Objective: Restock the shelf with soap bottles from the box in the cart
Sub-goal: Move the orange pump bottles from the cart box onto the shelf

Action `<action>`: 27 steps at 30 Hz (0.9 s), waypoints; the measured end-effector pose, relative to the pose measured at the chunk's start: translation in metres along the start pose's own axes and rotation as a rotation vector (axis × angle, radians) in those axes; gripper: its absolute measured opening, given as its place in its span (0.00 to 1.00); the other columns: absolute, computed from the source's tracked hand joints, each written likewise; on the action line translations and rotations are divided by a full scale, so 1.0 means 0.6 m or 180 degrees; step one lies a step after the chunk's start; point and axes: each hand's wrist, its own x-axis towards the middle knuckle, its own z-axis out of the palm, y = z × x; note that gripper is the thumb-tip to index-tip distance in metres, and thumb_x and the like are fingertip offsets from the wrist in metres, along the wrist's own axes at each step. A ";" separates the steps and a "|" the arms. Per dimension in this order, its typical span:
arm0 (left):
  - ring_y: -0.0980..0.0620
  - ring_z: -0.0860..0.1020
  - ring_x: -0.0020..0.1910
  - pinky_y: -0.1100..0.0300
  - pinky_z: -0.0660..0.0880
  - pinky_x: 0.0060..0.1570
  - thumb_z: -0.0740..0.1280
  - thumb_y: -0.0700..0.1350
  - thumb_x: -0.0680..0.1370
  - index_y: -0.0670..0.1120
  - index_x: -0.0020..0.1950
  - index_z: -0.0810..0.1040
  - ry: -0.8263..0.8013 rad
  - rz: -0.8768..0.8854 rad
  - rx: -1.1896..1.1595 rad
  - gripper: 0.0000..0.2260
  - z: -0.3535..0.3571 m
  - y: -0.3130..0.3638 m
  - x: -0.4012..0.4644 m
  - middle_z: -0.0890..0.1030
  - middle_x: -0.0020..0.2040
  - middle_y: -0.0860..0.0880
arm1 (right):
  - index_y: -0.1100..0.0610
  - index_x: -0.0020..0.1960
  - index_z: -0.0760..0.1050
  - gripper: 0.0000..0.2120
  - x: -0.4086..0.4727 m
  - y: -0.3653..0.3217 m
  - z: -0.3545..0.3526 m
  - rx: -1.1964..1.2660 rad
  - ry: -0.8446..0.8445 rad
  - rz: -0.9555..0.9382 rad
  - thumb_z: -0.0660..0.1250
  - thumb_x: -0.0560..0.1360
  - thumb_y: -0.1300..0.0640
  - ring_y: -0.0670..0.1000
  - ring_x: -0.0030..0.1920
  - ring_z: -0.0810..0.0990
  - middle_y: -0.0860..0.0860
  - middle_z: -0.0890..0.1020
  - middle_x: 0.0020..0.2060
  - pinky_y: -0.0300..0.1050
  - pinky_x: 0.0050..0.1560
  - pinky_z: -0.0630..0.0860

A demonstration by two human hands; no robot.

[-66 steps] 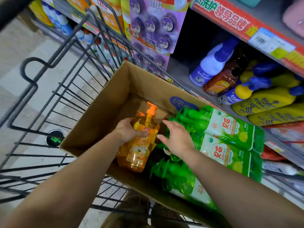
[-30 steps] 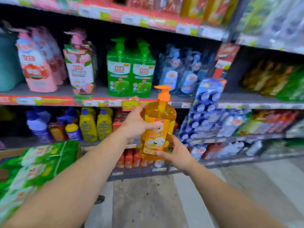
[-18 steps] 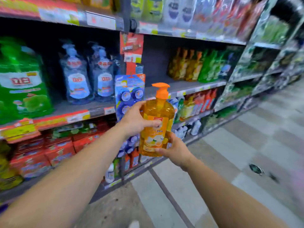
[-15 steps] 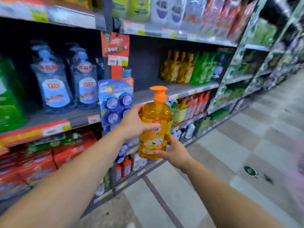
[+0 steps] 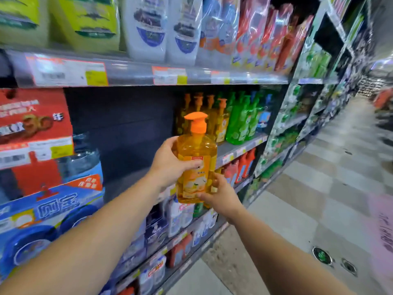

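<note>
An orange soap bottle (image 5: 194, 165) with an orange pump top is upright in both my hands, in front of the shelving. My left hand (image 5: 168, 165) wraps its left side and label. My right hand (image 5: 221, 194) cups its bottom right corner. Just behind it, a grey shelf (image 5: 236, 149) carries matching orange pump bottles (image 5: 214, 116) and green pump bottles (image 5: 240, 122) further right. Left of those bottles the same shelf level is a dark open gap (image 5: 127, 128). The cart and its box are out of view.
A blue carton pack (image 5: 53, 211) and a red hanging card (image 5: 32, 126) stand out at the left. The shelf above (image 5: 148, 73) holds white and yellow refill pouches. Lower shelves carry red and white bottles (image 5: 240, 169). The tiled aisle floor (image 5: 319, 199) runs off to the right.
The orange bottle came out of the box in the cart, held in both hands. The view has swung right along the shelving and closer to the orange pump bottles.
</note>
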 end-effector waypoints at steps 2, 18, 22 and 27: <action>0.65 0.79 0.47 0.70 0.75 0.42 0.83 0.44 0.59 0.52 0.64 0.71 0.0079 0.0046 0.0046 0.37 0.020 -0.005 0.052 0.80 0.52 0.58 | 0.53 0.69 0.64 0.35 0.063 0.009 -0.013 0.0121 0.0055 -0.0056 0.77 0.68 0.53 0.43 0.52 0.80 0.44 0.78 0.55 0.38 0.47 0.79; 0.50 0.77 0.60 0.47 0.76 0.59 0.82 0.51 0.60 0.56 0.70 0.67 0.1268 -0.0608 0.0477 0.42 0.231 -0.147 0.421 0.77 0.63 0.52 | 0.55 0.65 0.73 0.21 0.534 0.111 -0.148 -0.0098 -0.0636 -0.0446 0.72 0.73 0.55 0.48 0.56 0.80 0.46 0.81 0.52 0.43 0.56 0.76; 0.51 0.75 0.62 0.47 0.75 0.60 0.82 0.52 0.60 0.57 0.70 0.67 0.1369 -0.0648 0.0603 0.42 0.266 -0.178 0.459 0.75 0.64 0.52 | 0.57 0.62 0.70 0.26 0.583 0.148 -0.153 0.0053 -0.0332 -0.0129 0.76 0.69 0.53 0.50 0.54 0.79 0.51 0.79 0.54 0.40 0.54 0.77; 0.51 0.75 0.63 0.46 0.75 0.60 0.81 0.55 0.60 0.60 0.71 0.67 0.1419 -0.0681 0.0804 0.42 0.292 -0.187 0.500 0.75 0.65 0.52 | 0.60 0.69 0.64 0.38 0.626 0.163 -0.176 0.0296 0.0172 0.0114 0.79 0.65 0.55 0.55 0.64 0.75 0.56 0.75 0.63 0.53 0.65 0.72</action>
